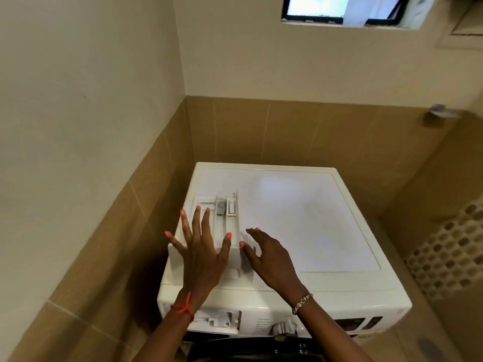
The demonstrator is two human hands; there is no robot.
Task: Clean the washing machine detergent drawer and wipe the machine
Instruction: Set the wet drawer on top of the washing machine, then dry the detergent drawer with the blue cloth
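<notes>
A white washing machine (308, 218) stands in a tiled corner. Its white detergent drawer (227, 218) lies pulled out on the left part of the machine's top, with a grey insert at its far end. My left hand (201, 252) hovers over the drawer's left half, fingers spread wide, holding nothing. My right hand (266, 257) is just right of the drawer, fingers apart, its thumb near the drawer's right wall. The empty drawer slot (217, 321) shows in the front panel, next to a metal dial (285, 329).
Tan tiled walls close in on the left and behind the machine. A mosaic-tiled wall (449, 257) and a metal fitting (441, 112) are on the right. A small window (339, 9) sits high up.
</notes>
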